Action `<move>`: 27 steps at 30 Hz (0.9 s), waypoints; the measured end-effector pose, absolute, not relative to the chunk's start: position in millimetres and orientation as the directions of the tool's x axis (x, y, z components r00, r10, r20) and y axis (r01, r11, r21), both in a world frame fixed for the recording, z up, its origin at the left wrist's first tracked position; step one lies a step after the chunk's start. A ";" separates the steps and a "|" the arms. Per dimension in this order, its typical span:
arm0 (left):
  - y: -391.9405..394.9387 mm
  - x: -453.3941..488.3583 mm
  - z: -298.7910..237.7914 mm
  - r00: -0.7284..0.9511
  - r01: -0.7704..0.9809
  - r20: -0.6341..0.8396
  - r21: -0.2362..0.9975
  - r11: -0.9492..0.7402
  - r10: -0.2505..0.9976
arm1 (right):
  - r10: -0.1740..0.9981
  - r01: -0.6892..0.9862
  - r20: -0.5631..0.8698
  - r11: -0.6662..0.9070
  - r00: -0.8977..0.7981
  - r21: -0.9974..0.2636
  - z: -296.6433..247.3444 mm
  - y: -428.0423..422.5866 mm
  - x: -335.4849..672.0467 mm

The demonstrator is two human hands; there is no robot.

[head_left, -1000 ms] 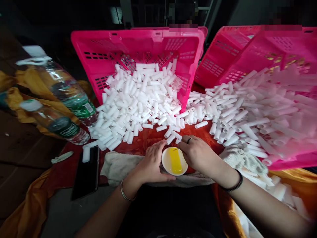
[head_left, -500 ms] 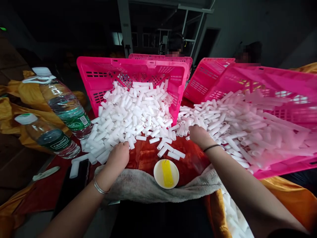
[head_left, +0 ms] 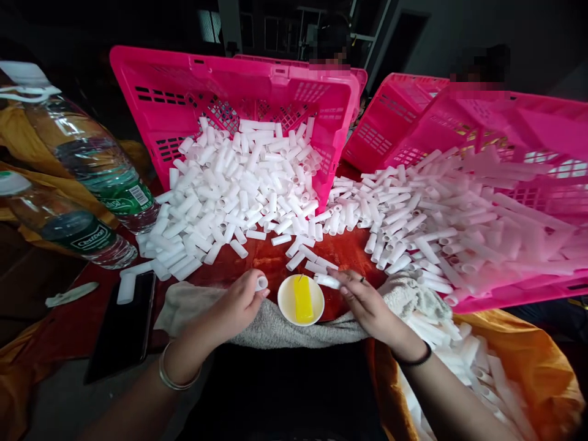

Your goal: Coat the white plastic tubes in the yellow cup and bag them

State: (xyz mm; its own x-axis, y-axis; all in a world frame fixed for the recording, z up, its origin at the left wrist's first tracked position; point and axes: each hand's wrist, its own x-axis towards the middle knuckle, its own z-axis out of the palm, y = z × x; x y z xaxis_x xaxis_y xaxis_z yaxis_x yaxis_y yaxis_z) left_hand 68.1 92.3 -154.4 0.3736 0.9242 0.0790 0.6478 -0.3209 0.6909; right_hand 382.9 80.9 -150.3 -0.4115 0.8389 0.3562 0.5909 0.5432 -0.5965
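My left hand (head_left: 242, 301) is closed around a short white plastic tube (head_left: 261, 283), whose open end faces right. On the other side, my right hand (head_left: 367, 303) pinches another white tube (head_left: 327, 281) between thumb and fingers. Between the two hands sits a small white bowl (head_left: 283, 303) with a yellow block (head_left: 302, 299) in it; a thin dark pin seems to stick up from the block. Several loose tubes (head_left: 301, 254) lie just beyond the bowl on the red cloth (head_left: 261, 257). A grey towel (head_left: 294, 335) runs along the table's near edge.
Two pink crates (head_left: 151, 79) (head_left: 551, 122) lie tipped, white tubes spilling out. Large water bottles (head_left: 92, 159) and a black phone (head_left: 122, 331) are at left. An orange sack (head_left: 528, 343) holding tubes hangs at lower right. People sit behind the crates.
Both hands have drawn back from the tube piles toward the bowl, each now with a tube in its fingers. The view has tilted downward.
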 end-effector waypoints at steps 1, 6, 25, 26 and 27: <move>90.4 75.3 -157.5 0.418 0.624 0.089 0.695 -0.357 0.904 | 0.825 0.562 0.372 0.563 -0.426 -0.606 -151.4 77.6 376.4; 89.4 103.8 -177.4 0.509 0.570 0.238 0.628 -0.530 0.828 | 0.801 0.555 0.427 0.598 -0.419 -0.578 -161.1 84.9 356.6; 89.6 108.3 -187.4 0.470 0.540 0.312 0.638 -0.549 0.825 | 0.876 0.484 0.297 0.462 -0.381 -0.743 -164.1 94.7 353.0; 89.7 108.0 -186.9 0.473 0.538 0.307 0.641 -0.547 0.826 | 0.900 0.494 0.244 0.406 -0.360 -0.769 -163.9 94.3 353.0; 89.8 107.8 -186.4 0.477 0.535 0.302 0.645 -0.546 0.825 | 0.913 0.502 0.217 0.375 -0.346 -0.779 -163.9 93.9 352.9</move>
State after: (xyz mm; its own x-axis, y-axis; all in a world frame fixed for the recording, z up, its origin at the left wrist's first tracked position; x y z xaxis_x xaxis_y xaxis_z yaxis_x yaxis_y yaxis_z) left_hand 107.8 89.8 -186.4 0.4772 0.8252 0.3024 0.5349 -0.5457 0.6450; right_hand 352.9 93.9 -163.9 -0.3460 0.9129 0.2166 0.5023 0.3753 -0.7790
